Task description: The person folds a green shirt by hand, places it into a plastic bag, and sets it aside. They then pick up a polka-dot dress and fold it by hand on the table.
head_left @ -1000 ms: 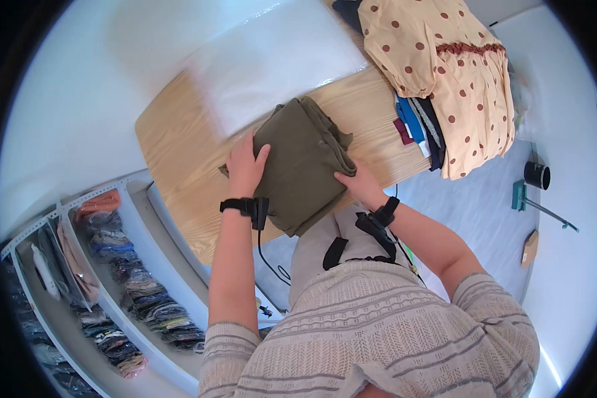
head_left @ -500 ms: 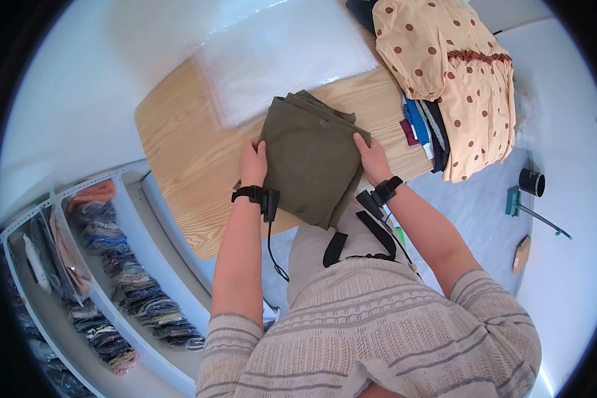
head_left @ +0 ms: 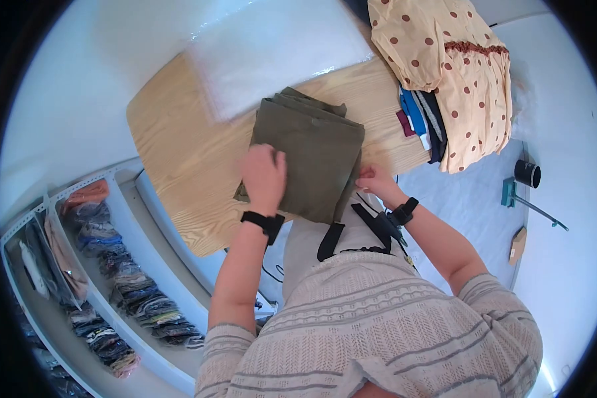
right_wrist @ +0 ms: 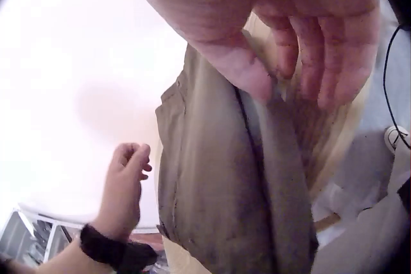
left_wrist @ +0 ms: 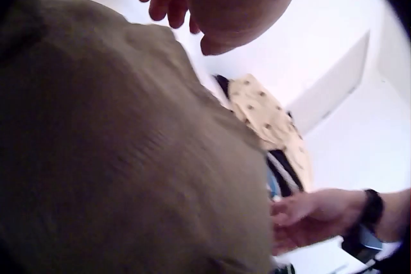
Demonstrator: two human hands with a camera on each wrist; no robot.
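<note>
Since the earlier frame, the right hand (head_left: 379, 184) has shifted toward the person's body along the right edge of the folded olive garment (head_left: 315, 156), and the left hand (head_left: 265, 178) has come in over the garment's left side. The left hand is released, its fingers loosely bent, while the right hand's thumb and fingers are at the garment's edge, and whether they pinch the cloth cannot be told. The garment is between the two hands, over the counter's (head_left: 176, 142) near edge, with clear plastic sheets (head_left: 285, 50) ahead of the left hand and a dotted garment (head_left: 474, 99) beyond the right.
</note>
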